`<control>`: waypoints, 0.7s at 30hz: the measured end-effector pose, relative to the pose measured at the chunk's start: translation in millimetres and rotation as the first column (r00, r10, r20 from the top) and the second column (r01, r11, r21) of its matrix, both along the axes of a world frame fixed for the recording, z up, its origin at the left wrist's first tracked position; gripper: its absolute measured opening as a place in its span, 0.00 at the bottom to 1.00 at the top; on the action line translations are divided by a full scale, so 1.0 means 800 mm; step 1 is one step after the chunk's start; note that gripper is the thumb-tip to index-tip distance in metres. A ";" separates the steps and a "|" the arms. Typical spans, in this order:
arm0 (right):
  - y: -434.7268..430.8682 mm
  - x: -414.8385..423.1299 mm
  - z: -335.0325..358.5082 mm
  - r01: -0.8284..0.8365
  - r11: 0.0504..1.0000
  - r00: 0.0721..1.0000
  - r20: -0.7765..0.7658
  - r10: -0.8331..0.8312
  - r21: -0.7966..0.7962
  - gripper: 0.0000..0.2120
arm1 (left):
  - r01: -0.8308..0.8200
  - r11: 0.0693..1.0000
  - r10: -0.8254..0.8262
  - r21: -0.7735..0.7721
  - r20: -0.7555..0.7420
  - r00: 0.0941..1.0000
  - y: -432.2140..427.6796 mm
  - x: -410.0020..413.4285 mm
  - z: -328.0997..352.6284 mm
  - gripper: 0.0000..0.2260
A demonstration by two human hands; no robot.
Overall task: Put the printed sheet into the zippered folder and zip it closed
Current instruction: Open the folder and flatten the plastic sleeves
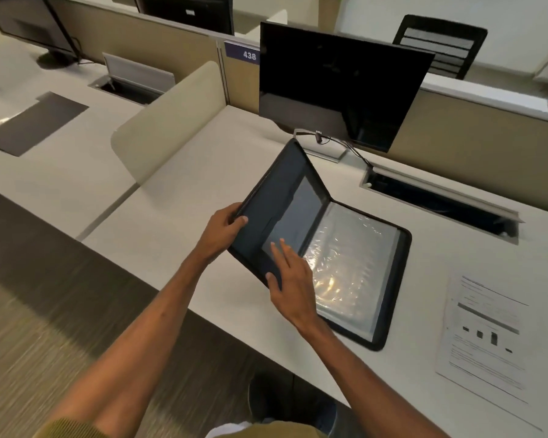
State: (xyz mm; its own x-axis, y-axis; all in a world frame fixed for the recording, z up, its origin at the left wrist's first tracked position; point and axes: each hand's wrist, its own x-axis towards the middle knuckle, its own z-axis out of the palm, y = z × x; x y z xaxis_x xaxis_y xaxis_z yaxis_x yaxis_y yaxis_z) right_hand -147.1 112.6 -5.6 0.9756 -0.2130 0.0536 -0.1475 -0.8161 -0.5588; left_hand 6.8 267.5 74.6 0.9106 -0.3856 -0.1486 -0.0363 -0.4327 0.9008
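So the zippered folder [326, 245] is lying open on the counter [178, 197], dark navy or black. Its right half is flat on the surface, with a stack of shiny clear plastic sleeves [348, 267] inside catching the light. The left cover is tilted up off the counter like a half-opened book.

The left hand [223, 230] has its grip clamped on the outer edge of that raised cover, thumb on the inside face and the other fingers wrapped behind, right along the zipper track. The right hand [290, 279] isn't gripping anything: fingers are spread loose, fingertips touching the inner face of the raised cover around the flat pocket panel there, thumb near the cover's lower edge.

The printed sheet [487, 336] isn't in the folder yet. It's lying flat on the counter to the right of the folder, near it but not touching, close to the front edge. Text and a few small dark graphics on it, too blurry to read.

Behind the folder there's a Dell monitor [342, 86], screen dark, with a cable running down by its stand. A cable tray slot [440, 203] in the counter sits open to the right behind the folder.
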 end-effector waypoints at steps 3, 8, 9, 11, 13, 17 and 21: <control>-0.034 -0.008 -0.018 0.053 0.986 0.986 -0.148 -0.077 -0.161 0.32 | -0.097 0.987 0.078 0.129 0.149 0.986 0.010 0.003 -0.018 0.19; -0.078 -0.026 -0.030 0.132 0.936 0.922 -0.306 -0.236 -0.326 0.34 | -0.175 0.901 0.057 0.397 0.290 0.955 0.026 0.013 -0.044 0.23; -0.083 -0.029 -0.031 0.138 0.930 0.910 -0.326 -0.254 -0.341 0.34 | -0.170 0.880 0.040 0.444 0.288 0.957 0.024 0.015 -0.047 0.24; -0.093 -0.035 -0.032 0.148 0.918 0.888 -0.359 -0.286 -0.367 0.34 | -0.144 0.839 0.001 0.524 0.264 0.965 0.018 0.020 -0.054 0.26; -0.101 -0.041 -0.034 0.161 0.917 0.870 -0.386 -0.307 -0.365 0.34 | -0.116 0.803 -0.022 0.585 0.224 0.974 0.009 0.022 -0.061 0.28; -0.116 -0.053 -0.037 0.158 0.918 0.862 -0.402 -0.308 -0.365 0.33 | -0.091 0.717 -0.007 0.691 0.137 0.991 -0.009 0.013 -0.078 0.32; -0.134 -0.066 -0.037 0.186 0.919 0.853 -0.408 -0.327 -0.348 0.33 | -0.029 0.716 -0.003 0.697 0.045 0.999 -0.025 -0.001 -0.097 0.35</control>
State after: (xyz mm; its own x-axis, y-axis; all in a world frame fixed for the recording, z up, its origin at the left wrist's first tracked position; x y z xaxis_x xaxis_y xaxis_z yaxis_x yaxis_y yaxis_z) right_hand -200.1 5.8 -34.9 0.8182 -0.5032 -0.2783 -0.5508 -0.8248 -0.1280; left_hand 5.7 247.5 -3.2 0.9260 -0.1749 -0.3345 -0.0541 -0.9385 0.3409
